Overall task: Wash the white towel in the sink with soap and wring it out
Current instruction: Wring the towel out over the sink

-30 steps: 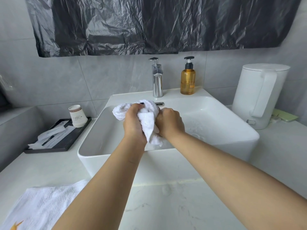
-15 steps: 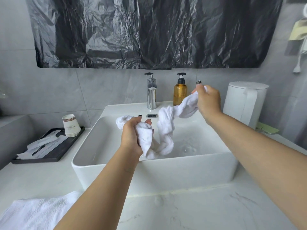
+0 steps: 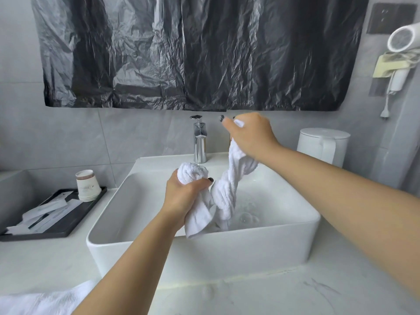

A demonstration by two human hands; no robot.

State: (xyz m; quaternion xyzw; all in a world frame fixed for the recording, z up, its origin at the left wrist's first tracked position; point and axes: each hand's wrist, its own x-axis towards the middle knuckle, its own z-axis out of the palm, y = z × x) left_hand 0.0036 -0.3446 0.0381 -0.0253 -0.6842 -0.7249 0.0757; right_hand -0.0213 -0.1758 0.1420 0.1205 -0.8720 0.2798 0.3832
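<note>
The left hand (image 3: 181, 196) is clenched around one bunched end of the towel (image 3: 223, 196), which bulges out above its grip in a round wad and hangs out below it in a loose flap over the sink (image 3: 295, 237). From that grip the towel runs as a twisted rope, dipping toward the basin and then rising to the right hand (image 3: 251, 135), which is raised higher, in front of the back wall, and grasps the other end with curled fingers, a small tip of cloth showing above them. The whole towel is held in the air above the sink, between the two hands; bubbles sit on the wet basin floor just right of the lowest loop. At the far left of the counter (image 3: 261, 298) a black tray (image 3: 61, 228) holds flat white packets and a stack of paper cups (image 3: 87, 185); the print on the cups is too small to read. A second white cloth (image 3: 43, 301) lies at the near left edge. Behind the sink stands a chrome tap (image 3: 200, 142), just left of the right hand, which blocks whatever stands behind it. Right of the sink is a white kettle (image 3: 322, 145), and a white hair dryer (image 3: 402, 48) hangs on the wall. Black plastic sheeting (image 3: 193, 53) covers the wall above.
</note>
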